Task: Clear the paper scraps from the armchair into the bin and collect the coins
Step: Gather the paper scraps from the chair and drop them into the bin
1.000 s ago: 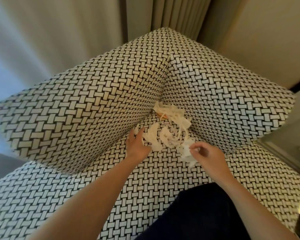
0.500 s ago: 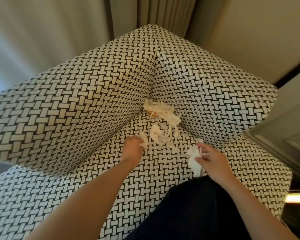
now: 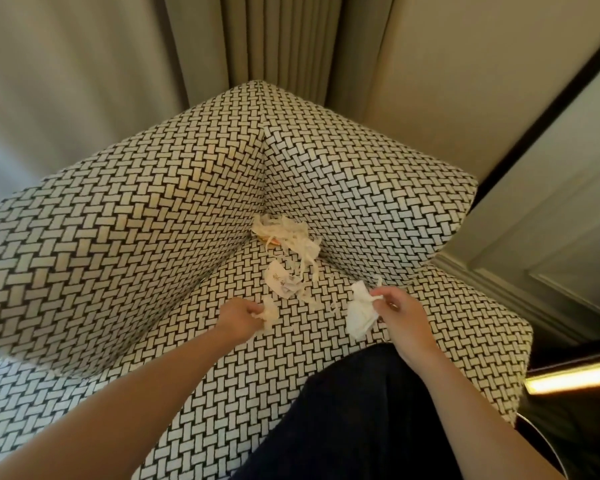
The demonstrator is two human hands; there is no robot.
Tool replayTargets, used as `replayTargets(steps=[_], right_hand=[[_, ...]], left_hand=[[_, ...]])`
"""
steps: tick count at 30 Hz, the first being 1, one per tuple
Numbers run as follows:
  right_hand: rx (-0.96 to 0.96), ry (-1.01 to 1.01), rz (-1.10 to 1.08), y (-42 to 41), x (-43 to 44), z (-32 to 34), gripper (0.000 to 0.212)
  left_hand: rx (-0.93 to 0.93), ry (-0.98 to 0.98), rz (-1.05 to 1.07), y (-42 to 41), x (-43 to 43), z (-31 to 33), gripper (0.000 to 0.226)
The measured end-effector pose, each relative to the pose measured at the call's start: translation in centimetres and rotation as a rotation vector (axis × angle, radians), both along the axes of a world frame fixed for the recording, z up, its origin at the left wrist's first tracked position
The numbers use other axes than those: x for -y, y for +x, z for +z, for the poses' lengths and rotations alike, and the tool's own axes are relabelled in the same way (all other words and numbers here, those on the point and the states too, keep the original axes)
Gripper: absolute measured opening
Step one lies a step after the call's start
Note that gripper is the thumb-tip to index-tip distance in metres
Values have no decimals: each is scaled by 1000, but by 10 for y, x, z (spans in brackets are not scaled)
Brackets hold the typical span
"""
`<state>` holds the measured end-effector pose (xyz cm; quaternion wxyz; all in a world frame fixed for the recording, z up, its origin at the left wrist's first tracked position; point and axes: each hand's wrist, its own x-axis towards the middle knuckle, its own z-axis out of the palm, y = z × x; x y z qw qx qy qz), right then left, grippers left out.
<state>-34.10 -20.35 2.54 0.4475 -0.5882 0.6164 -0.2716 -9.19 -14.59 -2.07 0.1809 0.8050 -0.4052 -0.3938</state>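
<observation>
**Both hands full, most of the litter yet to lift**

Head view: the person leans over a black-and-white basket-weave fabric armchair [image 3: 187, 393]. The left hand [image 3: 238, 315] has its fingers curled tight round a small crumpled cream paper scrap [image 3: 269, 311], just above the seat. To its right, the right hand [image 3: 400, 306] pinches a larger white crumpled paper piece [image 3: 359, 313] between thumb and fingertips, and the piece hangs down from the pinch.

Farther in, a flat torn scrap with faint print [image 3: 283, 280] lies on the seat with thin slivers around it. Beyond that, a loose heap of shredded cream paper strips [image 3: 284, 233] sits in the far corner, where seat, back and arm meet. An orange-yellow edge [image 3: 272, 241] peeps from under the heap; I cannot tell whether it is a coin.

No bin is in view and no coin shows plainly. A dark trouser leg [image 3: 361, 410] fills the near foreground, and beige pleated curtains [image 3: 281, 39] hang behind the chair.

By my reckoning the task is at an early stage: two handfuls are picked up but not binned, the printed scrap and corner heap are untouched, and coin collecting is not begun.
</observation>
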Motion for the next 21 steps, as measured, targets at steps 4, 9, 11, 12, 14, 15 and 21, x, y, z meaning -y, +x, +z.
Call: replayTargets(steps=[4,9,11,12,14,15,21], right_hand=[[302,163,-202,-30,-5,8,18],[460,222,-422,-97,-21,13,23],[476,218,-475,-121,-30,13,23],[482,209,-514,-136,-35,13,23],[479,201,-607,-161,-46,13,25],[482,202,-670,-175,-51,13,25],[697,297,-1053,-251,-83,-2,15]], left_hand=[[-116,-23,-77,-35,17,14,23],[-217,-77,-249,-110,48,44,7],[-241,-98,-319,-137,60,56,18],[-253,-97,-346,-155,66,61,25],[-290,-99,-369,-186,75,69,33],[-309,-94,-374,-203,77,72,36],[-557,74,-409,-310,69,63,49]])
